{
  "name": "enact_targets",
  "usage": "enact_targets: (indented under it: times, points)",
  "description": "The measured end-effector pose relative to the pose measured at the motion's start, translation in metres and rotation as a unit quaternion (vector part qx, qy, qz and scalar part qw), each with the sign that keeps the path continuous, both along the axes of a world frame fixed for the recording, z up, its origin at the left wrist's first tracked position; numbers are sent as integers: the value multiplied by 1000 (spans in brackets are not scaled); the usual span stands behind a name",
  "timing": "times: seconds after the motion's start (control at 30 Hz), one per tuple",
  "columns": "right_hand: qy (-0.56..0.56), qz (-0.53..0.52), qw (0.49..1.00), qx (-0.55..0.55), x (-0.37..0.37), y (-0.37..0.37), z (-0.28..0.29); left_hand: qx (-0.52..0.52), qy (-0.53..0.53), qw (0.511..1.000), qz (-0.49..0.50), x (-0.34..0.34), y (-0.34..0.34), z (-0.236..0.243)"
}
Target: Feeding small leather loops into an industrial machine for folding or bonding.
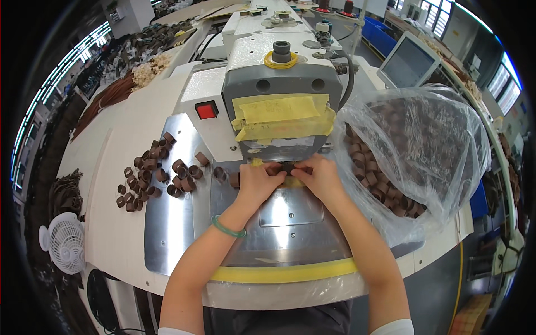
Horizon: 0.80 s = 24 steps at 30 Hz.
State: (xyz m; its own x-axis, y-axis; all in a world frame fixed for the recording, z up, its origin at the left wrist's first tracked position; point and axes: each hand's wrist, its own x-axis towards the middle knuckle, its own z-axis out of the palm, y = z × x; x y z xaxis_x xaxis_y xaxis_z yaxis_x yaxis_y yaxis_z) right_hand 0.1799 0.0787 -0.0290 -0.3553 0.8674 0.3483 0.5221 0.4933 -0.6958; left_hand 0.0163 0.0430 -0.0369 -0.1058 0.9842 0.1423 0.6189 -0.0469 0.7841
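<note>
Under the head of a white and grey sewing machine [282, 84], both hands pinch a small dark brown piece [287, 167] at the sewing point. My left hand [261, 181] has its fingers curled on the piece's left side, and my right hand [317, 178] grips it from the right. The exact stitching point is hidden by fingers and the machine head. Loose brown rings [148, 173] lie scattered to the left, some on a steel plate [162, 245]. A clear plastic bag [446, 145] full of similar rings sits to the right.
A red switch [206, 110] is on the machine's left. A screen [407, 58] stands at back right. A white fan [65, 245] is off the table's left edge. Cord bundles [97, 109] and material piles lie at back left; blue bins [373, 36] stand behind.
</note>
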Motion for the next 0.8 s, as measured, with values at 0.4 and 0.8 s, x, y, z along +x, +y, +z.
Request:
enact_targets:
  times: [0.4, 0.8]
  points:
    - [5, 8, 1000, -18, 1, -1, 1, 15, -13, 1000, -2, -1, 1, -10]
    - [27, 3, 1000, -12, 0, -1, 0, 41, -3, 999, -1, -2, 1, -8]
